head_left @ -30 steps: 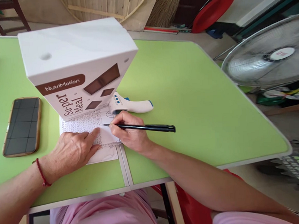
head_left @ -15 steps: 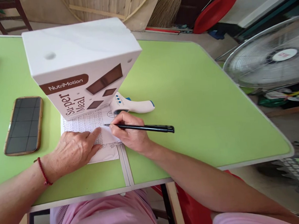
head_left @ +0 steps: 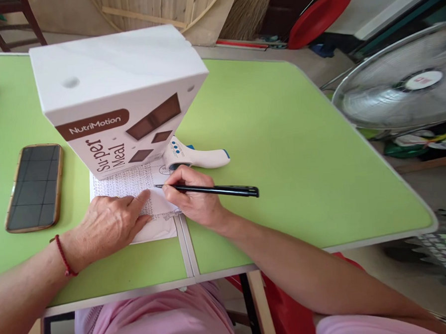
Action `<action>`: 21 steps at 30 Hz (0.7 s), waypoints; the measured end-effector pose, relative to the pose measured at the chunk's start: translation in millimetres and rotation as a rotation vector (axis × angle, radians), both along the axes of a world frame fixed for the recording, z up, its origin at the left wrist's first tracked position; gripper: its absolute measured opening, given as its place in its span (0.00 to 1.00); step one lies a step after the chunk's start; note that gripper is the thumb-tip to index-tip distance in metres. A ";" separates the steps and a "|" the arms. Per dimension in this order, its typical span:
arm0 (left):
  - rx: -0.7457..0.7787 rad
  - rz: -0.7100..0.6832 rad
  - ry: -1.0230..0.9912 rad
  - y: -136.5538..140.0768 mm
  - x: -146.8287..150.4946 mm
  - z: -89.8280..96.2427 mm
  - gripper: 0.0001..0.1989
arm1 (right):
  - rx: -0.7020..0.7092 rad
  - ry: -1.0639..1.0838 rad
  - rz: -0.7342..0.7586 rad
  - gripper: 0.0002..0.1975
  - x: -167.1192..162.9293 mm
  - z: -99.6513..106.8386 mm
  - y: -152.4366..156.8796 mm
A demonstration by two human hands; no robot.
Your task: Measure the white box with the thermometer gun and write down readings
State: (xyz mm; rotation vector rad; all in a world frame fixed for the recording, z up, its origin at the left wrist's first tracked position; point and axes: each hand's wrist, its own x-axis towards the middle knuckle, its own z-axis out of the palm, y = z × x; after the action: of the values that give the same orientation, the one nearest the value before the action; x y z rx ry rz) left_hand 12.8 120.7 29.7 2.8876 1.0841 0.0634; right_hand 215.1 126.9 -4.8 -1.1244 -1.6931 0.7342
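My right hand [head_left: 194,196] pinches a black pen [head_left: 224,189], its tip at the paper. Dense handwriting covers the left part of the white paper [head_left: 161,202], with blank space near the pen tip. My left hand [head_left: 117,220], a red cord bracelet at its wrist, lies flat on the paper with fingers stretched out. Behind both hands a tall white NutriMotion box [head_left: 125,92] stands at the paper's far edge. A white and blue infrared thermometer [head_left: 207,159] lies beside the box, just beyond my right hand.
A phone [head_left: 35,187] in a brown-edged case lies at the left on the green table [head_left: 266,135]. A metal seam [head_left: 188,248] runs across the table near me. Past the right edge stands a large fan [head_left: 398,80]; a red basin [head_left: 320,17] is on the floor behind.
Both hands, the pen and the paper keep their places. The view has shifted very slightly.
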 end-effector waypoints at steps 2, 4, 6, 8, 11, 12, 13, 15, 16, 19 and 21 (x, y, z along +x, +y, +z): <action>-0.002 0.002 0.005 -0.1 0.0 0.1 0.15 | 0.001 -0.008 -0.003 0.07 0.2 -0.1 -0.1; -0.001 0.003 0.010 -0.1 0.0 0.0 0.15 | -0.002 -0.012 -0.004 0.07 0.3 -0.1 -0.2; -0.001 0.004 0.015 0.0 0.1 0.0 0.15 | -0.007 -0.010 -0.004 0.07 0.3 0.0 -0.4; -0.004 0.005 0.020 0.0 0.3 0.2 0.16 | -0.011 -0.009 -0.010 0.07 0.0 0.3 -0.5; -0.015 0.007 0.026 0.1 0.4 0.8 0.16 | -0.009 -0.014 -0.023 0.07 -0.3 0.6 -0.5; -0.018 0.008 0.027 0.2 0.4 0.9 0.16 | -0.006 -0.016 -0.024 0.07 -0.3 0.6 -0.4; -0.019 0.008 0.027 0.3 0.4 1.0 0.16 | -0.004 -0.016 -0.025 0.07 -0.3 0.6 -0.4; -0.017 0.006 0.026 0.5 0.3 0.8 0.15 | -0.004 -0.014 -0.020 0.07 -0.1 0.4 -0.3; -0.016 0.005 0.025 0.6 0.2 0.6 0.15 | -0.005 -0.013 -0.015 0.07 0.0 0.3 -0.3; -0.022 0.007 0.023 0.7 0.3 0.3 0.15 | -0.005 -0.016 -0.008 0.07 0.0 1.0 -0.2; -0.025 0.009 0.025 0.5 0.2 0.7 0.15 | -0.007 -0.023 -0.014 0.07 -0.2 2.1 0.0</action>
State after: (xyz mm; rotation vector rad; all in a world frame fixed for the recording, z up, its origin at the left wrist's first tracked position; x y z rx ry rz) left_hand 13.1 121.2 30.4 2.8693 1.0933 0.0133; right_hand 214.9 126.9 -2.8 -1.1519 -1.7012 0.7214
